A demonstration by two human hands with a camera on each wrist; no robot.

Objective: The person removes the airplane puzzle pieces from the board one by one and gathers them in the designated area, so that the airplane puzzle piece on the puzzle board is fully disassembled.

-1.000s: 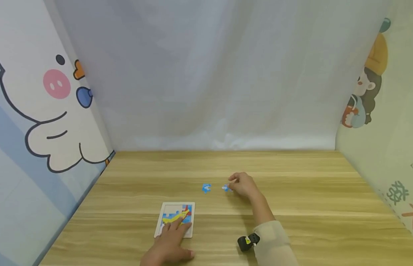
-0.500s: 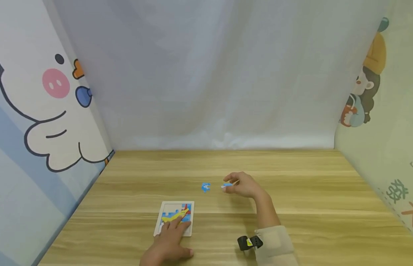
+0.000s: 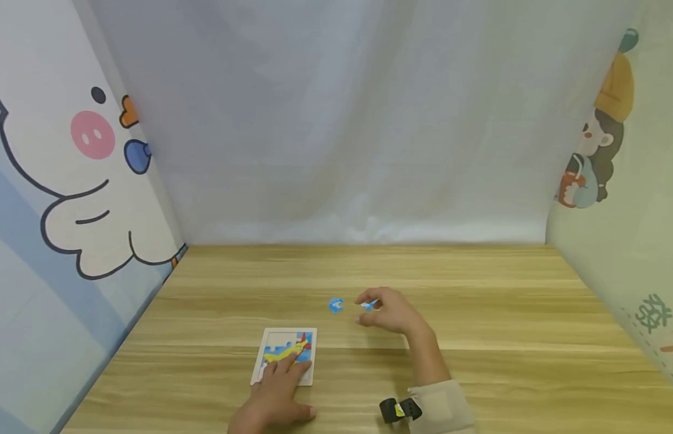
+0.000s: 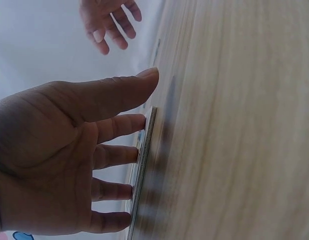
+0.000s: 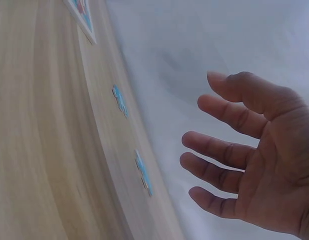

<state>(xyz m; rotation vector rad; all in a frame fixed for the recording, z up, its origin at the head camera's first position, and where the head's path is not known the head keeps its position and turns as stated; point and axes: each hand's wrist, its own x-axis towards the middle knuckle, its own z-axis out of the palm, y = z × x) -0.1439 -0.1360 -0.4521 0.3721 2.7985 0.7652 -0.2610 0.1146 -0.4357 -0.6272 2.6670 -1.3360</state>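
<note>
My left hand (image 3: 276, 395) rests with extended fingers on the lower part of a white-framed jigsaw puzzle board (image 3: 290, 331). The board's picture has yellow, red and blue parts, with a pale bare patch at its upper left. In the left wrist view, the fingertips of the left hand (image 4: 59, 155) meet the edge of the thin board (image 4: 144, 167). My right hand (image 3: 394, 310) hovers with parted fingers, holding nothing. Behind its thumb shows a blue-and-white puzzle piece (image 3: 367, 305). Another blue piece (image 3: 336, 305) lies just left of the fingertips. Both pieces (image 5: 119, 101) lie flat, apart from the hand (image 5: 259, 150).
The wood-grain table (image 3: 477, 313) extends around the board and pieces. A white curtain (image 3: 336, 132) hangs along its far edge. Cartoon-printed walls (image 3: 92, 181) stand on both sides. A black wrist device (image 3: 399, 410) sits at the right sleeve (image 3: 441, 410).
My right hand has shifted slightly left, and its thumb and fingers have spread apart over the right-hand piece. The left hand stays on the board.
</note>
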